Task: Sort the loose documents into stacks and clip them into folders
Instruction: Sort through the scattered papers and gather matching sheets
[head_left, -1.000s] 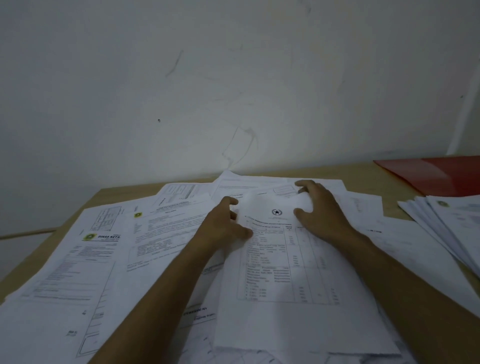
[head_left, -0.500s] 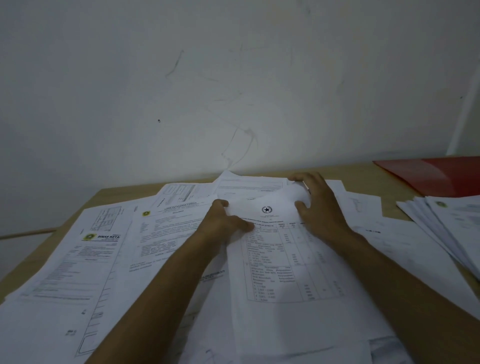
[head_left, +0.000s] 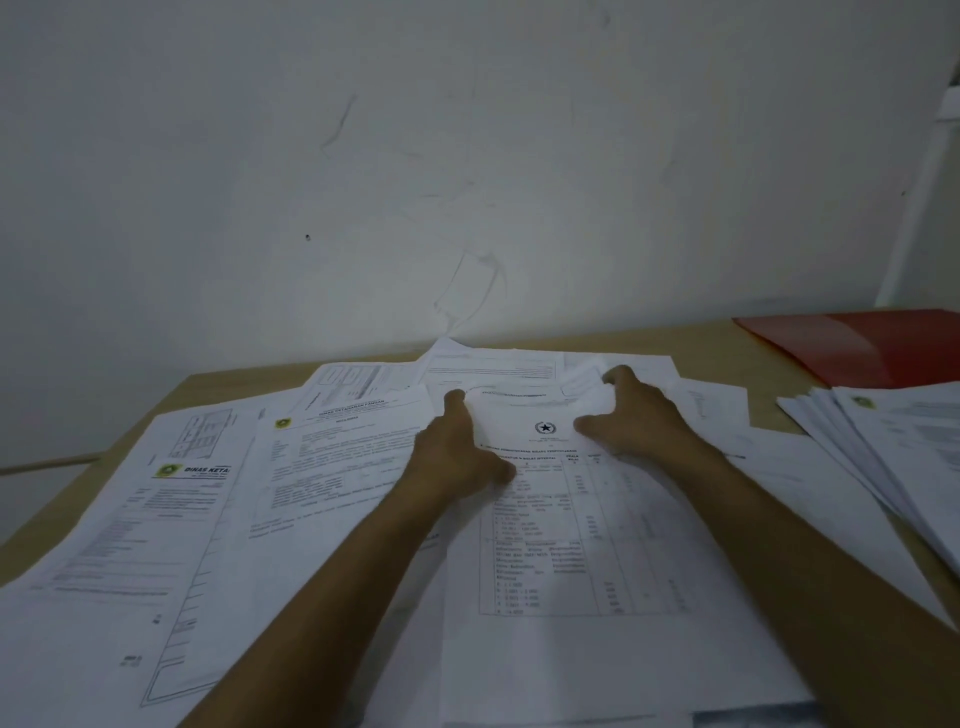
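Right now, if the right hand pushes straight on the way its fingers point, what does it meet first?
Probably the form sheet lying just beyond the right hand, then the wall; depth is unclear.

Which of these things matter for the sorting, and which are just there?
For the job:
- star-crest sheet, gripped by left hand and right hand
- loose papers
- fanned stack
- red folder

Just there:
- table
- wall
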